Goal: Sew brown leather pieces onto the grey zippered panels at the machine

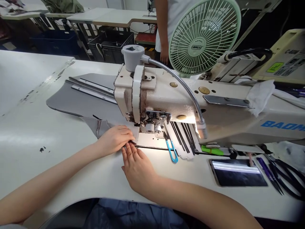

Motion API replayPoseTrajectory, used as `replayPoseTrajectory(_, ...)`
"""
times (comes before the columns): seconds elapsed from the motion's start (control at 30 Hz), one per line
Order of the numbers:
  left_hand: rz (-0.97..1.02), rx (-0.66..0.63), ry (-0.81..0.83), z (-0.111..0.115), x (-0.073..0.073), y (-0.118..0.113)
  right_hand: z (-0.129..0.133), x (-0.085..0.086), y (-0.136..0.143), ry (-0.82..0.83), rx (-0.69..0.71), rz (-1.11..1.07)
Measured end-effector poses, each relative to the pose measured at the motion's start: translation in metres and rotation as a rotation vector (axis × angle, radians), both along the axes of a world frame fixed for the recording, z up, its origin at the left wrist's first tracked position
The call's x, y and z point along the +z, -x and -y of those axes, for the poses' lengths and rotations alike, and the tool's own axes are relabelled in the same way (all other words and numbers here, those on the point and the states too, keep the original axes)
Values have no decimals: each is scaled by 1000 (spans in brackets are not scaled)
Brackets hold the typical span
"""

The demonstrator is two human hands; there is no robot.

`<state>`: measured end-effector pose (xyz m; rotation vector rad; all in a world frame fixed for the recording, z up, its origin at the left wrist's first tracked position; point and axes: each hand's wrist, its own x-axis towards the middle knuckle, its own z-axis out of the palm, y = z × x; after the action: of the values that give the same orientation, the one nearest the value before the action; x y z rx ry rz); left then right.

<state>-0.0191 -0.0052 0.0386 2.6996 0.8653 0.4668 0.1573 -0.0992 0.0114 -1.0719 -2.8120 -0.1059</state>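
Observation:
A grey fabric panel [71,98] lies on the sewing table, its right part under the head of a sewing machine [152,92]. At the panel's near edge, beside the needle area, my left hand [116,137] has its fingers closed on the folded fabric; its thumb is hidden. My right hand [139,167] rests just in front, with fingers stretched out flat and their tips touching the fabric edge and the left fingertips. Two pale strips with dark edges [92,93] lie on the panel. Blue thread snips [172,151] lie right of the needle area.
Black strips [183,136] on white material lie under the machine arm. A phone [239,172], large scissors [286,175] and a green-handled tool [212,150] are at the right. A green fan [205,38] stands behind the machine. Beyond it, a person's arm [162,28] hangs down.

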Motion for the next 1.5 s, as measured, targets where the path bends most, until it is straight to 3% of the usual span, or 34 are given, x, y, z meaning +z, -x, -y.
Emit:
replayPoseTrajectory(0.33,-37,-73,-13,-27,1,-2,-21,7,-1,46,-51,32)
replayPoseTrajectory(0.57,-129,-49,-74,-39,3,-8,-34,8,3,61,-97,39)
replayPoseTrajectory(0.77,-168,-41,-217,-49,0,-10,-47,12,4,97,-141,47)
replayPoseTrajectory(0.93,-178,-34,-317,-54,-2,-10,-54,11,3,91,-170,36)
replayPoseTrajectory(1.5,-154,10,-351,-57,-10,-11,-50,4,-2,-16,-177,-21)
